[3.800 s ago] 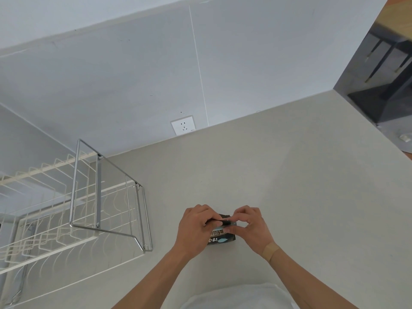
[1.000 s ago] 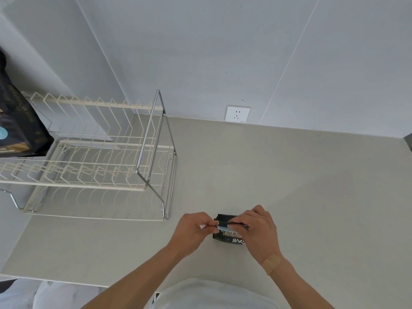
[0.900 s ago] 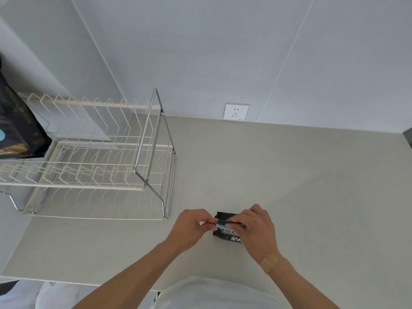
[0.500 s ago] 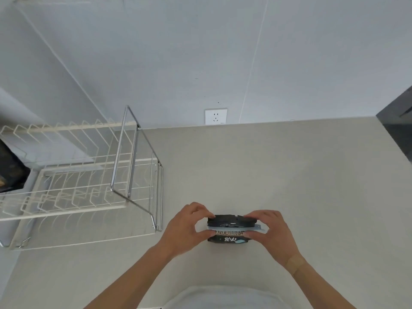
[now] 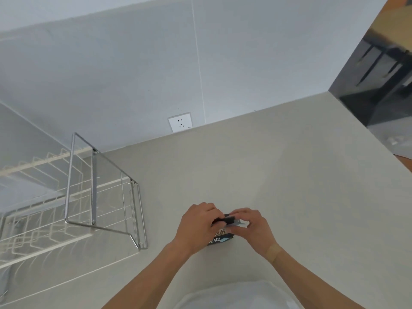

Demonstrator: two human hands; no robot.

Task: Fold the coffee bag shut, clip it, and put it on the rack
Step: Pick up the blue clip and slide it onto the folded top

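Observation:
A small black coffee bag with white and blue print stands on the pale counter, near its front edge. My left hand grips the bag's folded top from the left. My right hand pinches the top from the right, where a pale blue clip shows between the fingers. Most of the bag is hidden by both hands. The wire rack, cream wire with a chrome frame, stands to the left.
A white wall socket sits on the grey wall just above the counter. The counter ends at the right, where dark furniture stands on the floor beyond. My white shirt fills the bottom edge.
My hands have closed inward over the bag's top, covering more of it. The view has swung right, so the dark bag on the rack's far left has left the frame.

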